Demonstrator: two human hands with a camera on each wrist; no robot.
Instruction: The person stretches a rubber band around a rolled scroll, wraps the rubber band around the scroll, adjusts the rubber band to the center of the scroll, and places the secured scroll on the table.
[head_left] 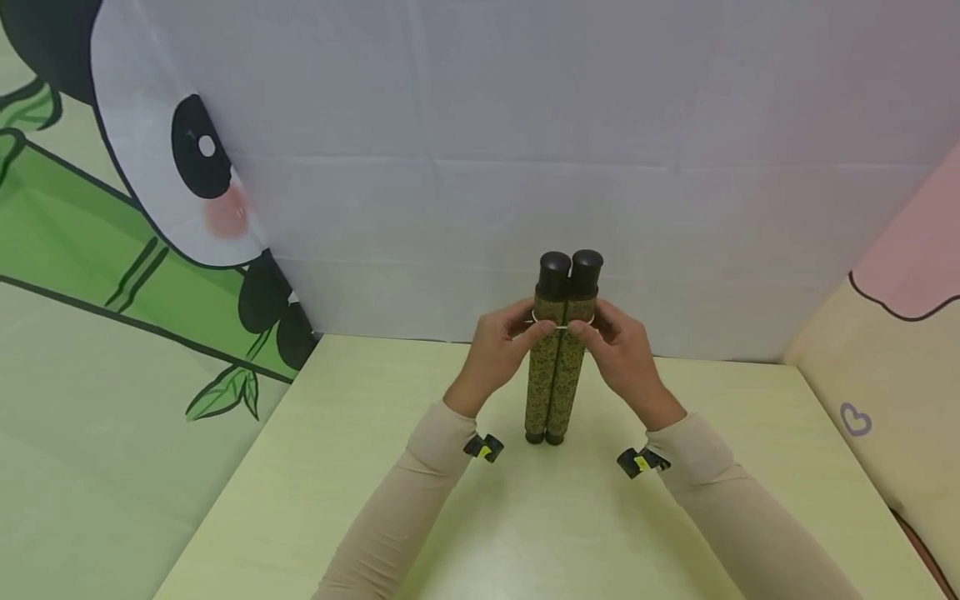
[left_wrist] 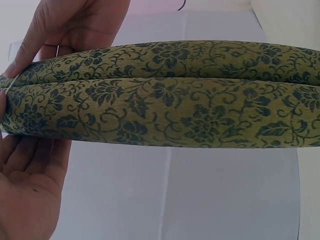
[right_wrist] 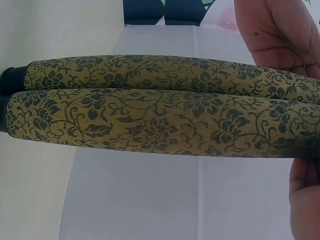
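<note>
Two rolled scrolls [head_left: 546, 367] stand upright side by side, touching, their lower ends at the tabletop. Green-gold cloth with a dark floral pattern [left_wrist: 165, 107] covers them, and black knobs [head_left: 555, 275] cap their ends. A thin white elastic band [head_left: 562, 327] runs around both rolls near the top. From the left, my left hand [head_left: 498, 350] pinches the band and rolls, thumb in front and fingers behind. My right hand [head_left: 624, 358] does likewise from the right. Lower dark ends [right_wrist: 14, 80] show in the right wrist view. The fingertips behind the rolls are partly hidden.
The pale tabletop [head_left: 360, 392] meets a light cloth backdrop [head_left: 420, 208] close behind the rolls. A cartoon panda and bamboo print covers the left panel [head_left: 135, 350]. On the right stands a cream panel [head_left: 892, 375] with a pink patch.
</note>
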